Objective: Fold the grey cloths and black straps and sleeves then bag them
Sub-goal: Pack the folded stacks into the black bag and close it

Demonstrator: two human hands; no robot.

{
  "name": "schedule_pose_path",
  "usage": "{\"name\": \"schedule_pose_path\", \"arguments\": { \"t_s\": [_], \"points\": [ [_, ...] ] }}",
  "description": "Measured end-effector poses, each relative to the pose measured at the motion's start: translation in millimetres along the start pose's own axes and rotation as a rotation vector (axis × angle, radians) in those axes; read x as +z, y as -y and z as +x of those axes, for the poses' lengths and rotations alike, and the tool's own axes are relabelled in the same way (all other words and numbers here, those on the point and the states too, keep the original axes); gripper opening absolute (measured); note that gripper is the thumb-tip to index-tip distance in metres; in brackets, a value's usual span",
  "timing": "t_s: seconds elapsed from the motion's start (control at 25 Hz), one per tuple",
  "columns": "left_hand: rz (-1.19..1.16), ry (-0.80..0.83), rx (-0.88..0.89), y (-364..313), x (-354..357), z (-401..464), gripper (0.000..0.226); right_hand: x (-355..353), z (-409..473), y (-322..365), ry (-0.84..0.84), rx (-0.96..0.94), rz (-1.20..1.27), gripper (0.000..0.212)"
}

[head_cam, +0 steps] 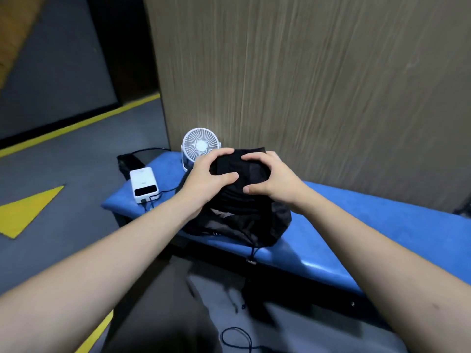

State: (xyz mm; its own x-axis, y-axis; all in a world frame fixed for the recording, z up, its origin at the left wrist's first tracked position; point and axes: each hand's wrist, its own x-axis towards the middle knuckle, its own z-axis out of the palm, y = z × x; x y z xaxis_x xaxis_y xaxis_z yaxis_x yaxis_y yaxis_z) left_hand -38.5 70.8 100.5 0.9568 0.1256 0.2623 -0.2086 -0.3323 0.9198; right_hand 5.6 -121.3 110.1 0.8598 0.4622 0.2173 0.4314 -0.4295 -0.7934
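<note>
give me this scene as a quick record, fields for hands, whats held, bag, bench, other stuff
left hand: grips black bundle, left side
right hand: grips black bundle, right side
bundle: black fabric, bunched, held over the bag
bag: black drawstring bag on bench, cord hangs off the front edge
bench: blue padded top, against wood panel
other: white fan behind the hands; white power bank at bench's left end, cable plugged in

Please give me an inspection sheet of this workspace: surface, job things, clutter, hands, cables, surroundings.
Surface: blue padded bench.
Job things: black fabric bundle held above a black drawstring bag on the bench; no grey cloths seen.
Clutter: white fan, white power bank.
Hands: left hand and right hand both grip the bundle.
Cables: black cable at the power bank; bag drawstring hanging over the edge.
Surroundings: wood-grain wall, grey floor with yellow markings.
</note>
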Motion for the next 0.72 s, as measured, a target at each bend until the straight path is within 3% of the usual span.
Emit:
{"name": "schedule_pose_path", "arguments": {
  "t_s": [0.44, 0.72],
  "points": [
    [0.133, 0.058, -0.016, 68, 25, 25, 0.054, 21, 37, -79, 0.050, 0.031, -0.031, 0.072],
    [0.146, 0.057, -0.022, 73, 26, 27, 0.049, 28, 43, -79, 0.087, -0.029, -0.073, 0.081]
  ]
}}
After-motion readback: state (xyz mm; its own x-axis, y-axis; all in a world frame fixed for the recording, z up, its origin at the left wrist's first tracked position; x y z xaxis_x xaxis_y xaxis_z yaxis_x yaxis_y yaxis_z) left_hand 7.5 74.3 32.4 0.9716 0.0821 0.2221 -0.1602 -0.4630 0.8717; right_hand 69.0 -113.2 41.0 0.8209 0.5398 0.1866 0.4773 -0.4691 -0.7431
